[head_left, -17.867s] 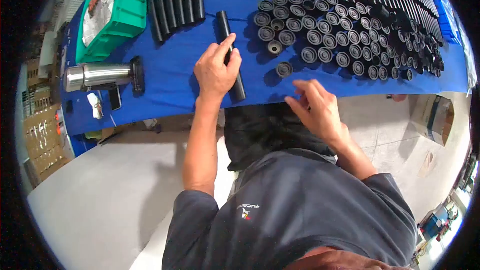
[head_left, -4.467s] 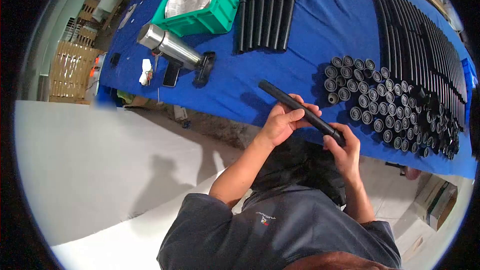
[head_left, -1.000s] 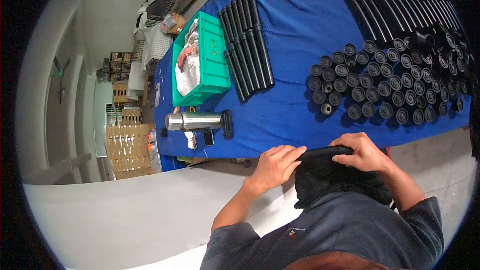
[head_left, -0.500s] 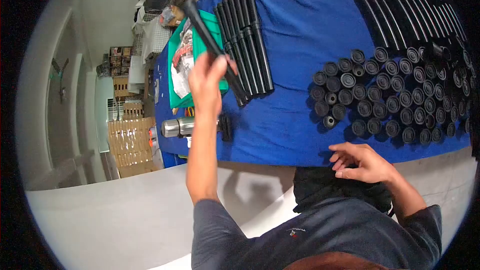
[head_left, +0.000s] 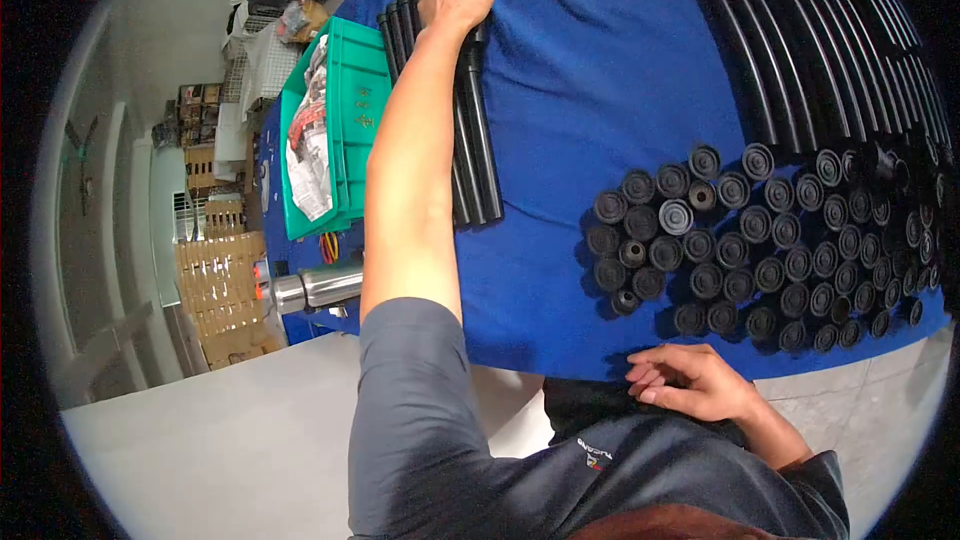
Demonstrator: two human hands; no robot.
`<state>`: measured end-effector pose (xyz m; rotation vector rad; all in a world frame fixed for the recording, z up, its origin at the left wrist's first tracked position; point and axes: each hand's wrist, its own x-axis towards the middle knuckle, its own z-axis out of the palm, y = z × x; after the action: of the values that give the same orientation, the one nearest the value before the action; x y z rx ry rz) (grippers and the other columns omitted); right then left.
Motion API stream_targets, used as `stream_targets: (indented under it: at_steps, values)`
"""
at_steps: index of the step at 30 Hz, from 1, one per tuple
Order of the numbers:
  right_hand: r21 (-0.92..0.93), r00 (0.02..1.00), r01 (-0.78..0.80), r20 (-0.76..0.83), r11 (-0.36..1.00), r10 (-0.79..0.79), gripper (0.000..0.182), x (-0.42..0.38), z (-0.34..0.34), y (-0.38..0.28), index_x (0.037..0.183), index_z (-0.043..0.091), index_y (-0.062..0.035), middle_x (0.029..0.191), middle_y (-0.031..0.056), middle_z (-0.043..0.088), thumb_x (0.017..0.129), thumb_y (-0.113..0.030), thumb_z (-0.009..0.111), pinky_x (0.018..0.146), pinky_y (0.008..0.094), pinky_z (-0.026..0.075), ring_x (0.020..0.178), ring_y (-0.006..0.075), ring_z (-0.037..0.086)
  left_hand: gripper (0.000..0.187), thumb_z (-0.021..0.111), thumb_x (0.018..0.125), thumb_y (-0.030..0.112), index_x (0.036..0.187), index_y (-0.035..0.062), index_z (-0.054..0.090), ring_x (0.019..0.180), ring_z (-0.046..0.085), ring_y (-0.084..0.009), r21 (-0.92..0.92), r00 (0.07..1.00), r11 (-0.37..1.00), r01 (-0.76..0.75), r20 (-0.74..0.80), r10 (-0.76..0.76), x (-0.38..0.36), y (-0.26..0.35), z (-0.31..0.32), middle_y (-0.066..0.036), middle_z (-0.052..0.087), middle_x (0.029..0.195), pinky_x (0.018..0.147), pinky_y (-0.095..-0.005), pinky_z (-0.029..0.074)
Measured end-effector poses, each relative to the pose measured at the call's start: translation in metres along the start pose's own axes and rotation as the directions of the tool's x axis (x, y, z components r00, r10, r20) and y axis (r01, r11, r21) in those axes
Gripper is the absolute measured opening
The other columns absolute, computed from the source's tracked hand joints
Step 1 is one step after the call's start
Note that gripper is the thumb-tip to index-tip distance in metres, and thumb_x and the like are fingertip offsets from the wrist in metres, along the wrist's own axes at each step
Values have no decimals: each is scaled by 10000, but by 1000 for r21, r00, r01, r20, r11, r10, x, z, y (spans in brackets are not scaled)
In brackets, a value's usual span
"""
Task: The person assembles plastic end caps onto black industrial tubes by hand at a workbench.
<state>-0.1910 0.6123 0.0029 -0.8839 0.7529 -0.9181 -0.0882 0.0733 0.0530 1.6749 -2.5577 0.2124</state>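
Note:
My left hand [head_left: 458, 2] reaches far across the blue cloth, its fingers closed over the upper ends of a row of black tubes [head_left: 484, 155]. The forearm covers much of that row, and which tube the fingers grip is partly hidden. Thicker collars show at the tubes' tops. At the table's near edge, my right hand [head_left: 692, 382] hovers with fingers loosely bent and thumb apart, holding nothing. Several round black caps [head_left: 733, 250] with ringed faces stand in a group just beyond it.
Left of the row stands a green bin [head_left: 358, 120] containing crumpled printed paper. A steel flask [head_left: 330, 286] lies beside my left forearm. Many long black tubes [head_left: 780, 50] fill the far right of the blue table cloth [head_left: 600, 60].
My left hand has moved forward from beside the green bin, where it held a black tube raised at a slant, to the top of the row. My right hand stays near the edge; the view has shifted.

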Motion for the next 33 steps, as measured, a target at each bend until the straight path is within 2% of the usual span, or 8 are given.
stream_targets:
  at_steps: [14,17,20,26,28,29,30,33]
  values:
    - [28,1000,-20,16,999,20,388,0,-4,-3,1304,585,40,1100,138,732,958,-91,701,882,339,584,994,207,737,680,613,800,432,1444,219,563,1242,620,-392,96,993,990,108,43,-112,19,-2,29,-207,654,1331,1057,-505,481]
    - [24,1000,-19,10,1000,19,381,1,-4,-4,1299,591,39,1100,137,733,957,-89,702,885,338,583,996,205,735,523,573,809,324,1274,98,655,1180,656,-405,76,998,995,66,-7,-66,10,4,22,-235,689,1243,1013,-515,505]
    - [29,1000,-22,9,999,22,375,1,-4,-4,1293,596,39,1100,137,733,957,-90,702,884,337,583,997,201,734,525,579,807,326,1274,100,659,1191,651,-403,57,995,993,99,-7,-99,11,4,23,-235,686,1251,1024,-510,501]
    - [49,1000,-31,2,998,31,378,1,-3,-3,1293,597,37,1100,137,733,956,-96,705,874,336,583,995,201,733,702,628,804,514,1430,202,578,1255,614,-382,115,991,988,103,72,-112,19,-2,19,-200,651,1340,1062,-487,479]
    - [39,1000,-31,-1,999,31,380,0,-2,-2,1293,600,31,1101,135,734,954,-101,708,870,337,583,993,202,733,594,585,851,463,1330,117,642,1230,626,-402,41,993,992,120,7,-120,17,-3,3,-231,660,1302,1037,-503,494]
    - [29,1000,-28,-1,999,28,380,0,-2,-3,1293,602,28,1102,134,734,953,-104,710,868,338,583,991,202,733,603,574,863,506,1348,153,637,1200,646,-398,24,994,995,100,-45,-99,19,-10,-2,-226,681,1266,1026,-500,501]
    - [16,1000,-25,1,1000,25,380,0,-3,-3,1292,604,24,1103,132,734,952,-107,711,866,339,582,989,202,733,586,571,891,486,1402,201,610,1350,528,-405,-123,994,986,113,7,-113,21,-13,-12,-249,557,1437,1114,-514,426]
    - [43,999,-21,-24,999,22,378,-1,0,3,1289,608,17,1103,131,737,951,-112,715,861,340,581,989,203,734,511,588,939,349,1405,138,592,1306,552,-370,-247,980,960,-134,-178,90,26,-28,-14,-225,584,1406,1099,-448,436]
